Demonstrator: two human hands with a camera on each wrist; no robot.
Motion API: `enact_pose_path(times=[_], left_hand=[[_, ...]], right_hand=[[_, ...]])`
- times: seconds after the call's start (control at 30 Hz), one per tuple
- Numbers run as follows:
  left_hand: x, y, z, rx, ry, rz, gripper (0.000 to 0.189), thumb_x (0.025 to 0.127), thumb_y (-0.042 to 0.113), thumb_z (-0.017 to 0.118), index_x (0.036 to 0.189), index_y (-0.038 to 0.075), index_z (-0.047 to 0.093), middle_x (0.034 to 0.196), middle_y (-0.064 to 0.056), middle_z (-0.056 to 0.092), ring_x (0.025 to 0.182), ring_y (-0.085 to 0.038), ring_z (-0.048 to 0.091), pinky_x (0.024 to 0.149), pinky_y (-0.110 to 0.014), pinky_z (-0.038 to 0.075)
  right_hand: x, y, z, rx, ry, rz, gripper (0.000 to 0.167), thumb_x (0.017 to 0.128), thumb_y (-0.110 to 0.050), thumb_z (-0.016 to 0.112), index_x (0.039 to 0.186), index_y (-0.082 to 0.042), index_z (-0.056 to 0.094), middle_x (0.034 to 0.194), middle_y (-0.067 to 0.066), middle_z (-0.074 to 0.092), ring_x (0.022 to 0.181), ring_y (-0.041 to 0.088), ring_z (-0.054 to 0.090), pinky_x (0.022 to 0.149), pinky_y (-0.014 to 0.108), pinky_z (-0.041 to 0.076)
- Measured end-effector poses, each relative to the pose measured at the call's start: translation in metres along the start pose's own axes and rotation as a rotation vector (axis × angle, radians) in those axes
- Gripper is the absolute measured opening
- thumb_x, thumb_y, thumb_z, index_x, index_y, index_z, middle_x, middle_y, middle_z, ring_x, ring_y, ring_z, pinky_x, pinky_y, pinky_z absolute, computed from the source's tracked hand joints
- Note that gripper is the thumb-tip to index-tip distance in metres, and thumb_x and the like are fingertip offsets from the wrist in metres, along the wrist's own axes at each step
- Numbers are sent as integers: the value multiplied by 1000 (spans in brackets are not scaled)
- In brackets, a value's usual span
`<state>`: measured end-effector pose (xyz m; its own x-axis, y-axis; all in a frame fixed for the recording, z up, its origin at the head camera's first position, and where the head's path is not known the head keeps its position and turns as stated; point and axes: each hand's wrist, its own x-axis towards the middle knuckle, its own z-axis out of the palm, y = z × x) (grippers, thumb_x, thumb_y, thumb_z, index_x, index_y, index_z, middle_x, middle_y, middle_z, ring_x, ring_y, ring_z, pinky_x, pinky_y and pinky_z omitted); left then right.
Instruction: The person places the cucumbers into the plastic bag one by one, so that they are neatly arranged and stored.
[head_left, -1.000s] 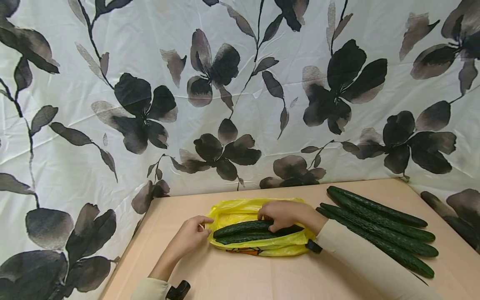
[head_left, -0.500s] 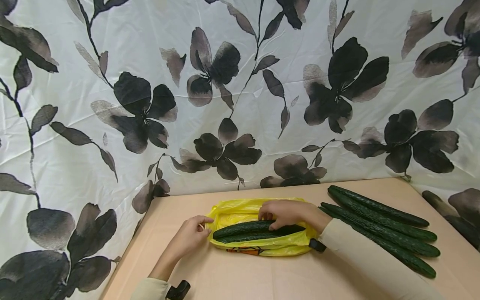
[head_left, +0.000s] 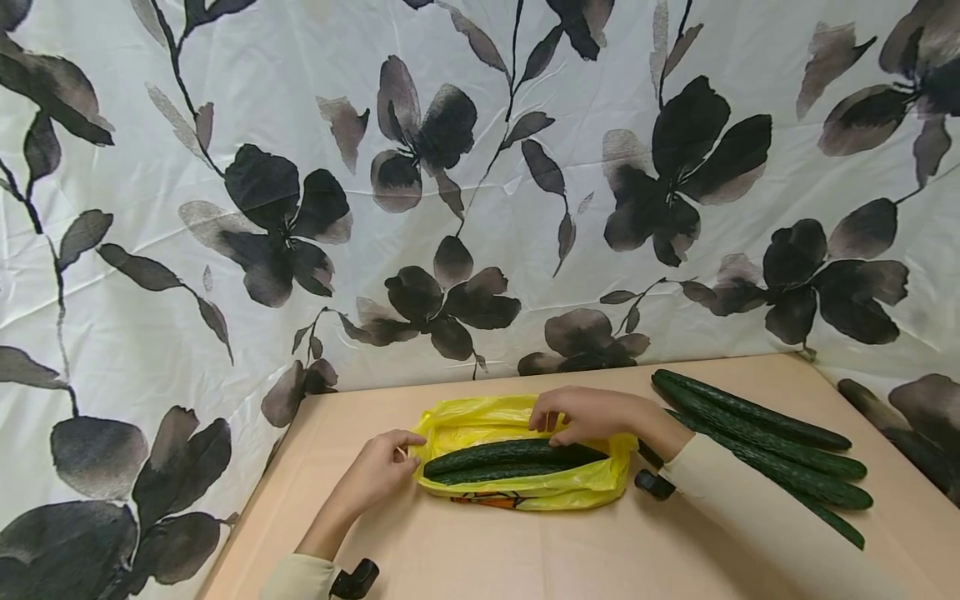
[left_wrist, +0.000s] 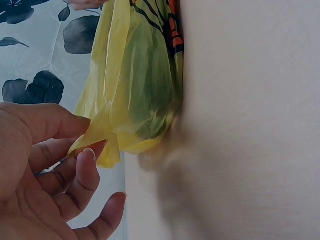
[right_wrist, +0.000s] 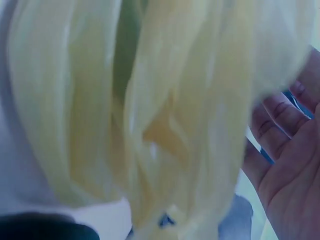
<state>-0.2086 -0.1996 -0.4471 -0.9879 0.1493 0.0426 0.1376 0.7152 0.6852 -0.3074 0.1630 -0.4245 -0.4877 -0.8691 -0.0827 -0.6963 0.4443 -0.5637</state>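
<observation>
A thin yellow plastic bag (head_left: 570, 495) lies on its side with its mouth spread upward. Inside it two dark green cucumbers (head_left: 495, 455) lie side by side. At the bag's left end my left hand (head_left: 381, 468) pinches the plastic between thumb and fingers; the left wrist view shows the pinched bag corner (left_wrist: 100, 135) close up. My right hand (head_left: 588, 412) hovers over the bag's right end with loosely bent fingers, apart from the cucumbers. In the right wrist view, blurred yellow plastic (right_wrist: 200, 100) covers part of that hand.
Several long cucumbers (head_left: 780, 442) lie together at the table's right side, partly behind my right sleeve (head_left: 750, 500). A floral cloth (head_left: 480, 208) hangs behind the peach-coloured tabletop (head_left: 465, 558). Dark cameras are strapped to both wrists.
My right hand has let go of the cucumber in the bag and lifted up and to the right. The left hand still pinches the bag in the same spot.
</observation>
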Motion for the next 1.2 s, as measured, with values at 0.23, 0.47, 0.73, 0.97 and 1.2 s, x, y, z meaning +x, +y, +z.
enact_pose_path(times=[0.23, 0.47, 0.73, 0.97, 1.2], left_hand=[[1, 0, 1, 4, 1, 0, 27, 88, 0, 70, 115, 2, 73, 105, -9, 69, 73, -15, 54, 59, -25, 44], [1, -2, 2, 10, -7, -9, 28, 89, 0, 71, 117, 3, 72, 97, -6, 65, 76, -15, 54, 61, -25, 45], [1, -2, 0, 2, 4, 4, 34, 86, -3, 71, 119, 3, 71, 88, -3, 58, 73, -14, 54, 60, -24, 45], [1, -3, -1, -22, -2, 6, 40, 83, -7, 71, 122, 0, 69, 90, -6, 57, 73, -15, 55, 59, -23, 45], [1, -6, -2, -49, -6, 5, 44, 81, -8, 72, 125, 0, 67, 89, -6, 55, 72, -14, 52, 60, -23, 43]], right_hand=[[-25, -1, -10, 38, 50, 0, 30, 95, -17, 71, 124, -24, 67, 112, -12, 66, 107, 18, 65, 95, 40, 55], [-50, -3, -15, 69, 85, 25, 28, 96, -22, 70, 124, -26, 66, 111, -15, 63, 108, 21, 65, 95, 35, 54], [-78, -5, -18, 61, 115, 26, 28, 97, -23, 70, 124, -28, 63, 113, -14, 62, 106, 8, 62, 95, 44, 54], [-101, 0, -20, 50, 142, 43, 29, 98, -28, 68, 126, -29, 62, 116, -10, 63, 108, 16, 64, 95, 44, 54], [-124, 7, -20, 14, 151, 77, 34, 97, -27, 69, 130, -22, 63, 116, -6, 63, 103, 12, 63, 93, 39, 55]])
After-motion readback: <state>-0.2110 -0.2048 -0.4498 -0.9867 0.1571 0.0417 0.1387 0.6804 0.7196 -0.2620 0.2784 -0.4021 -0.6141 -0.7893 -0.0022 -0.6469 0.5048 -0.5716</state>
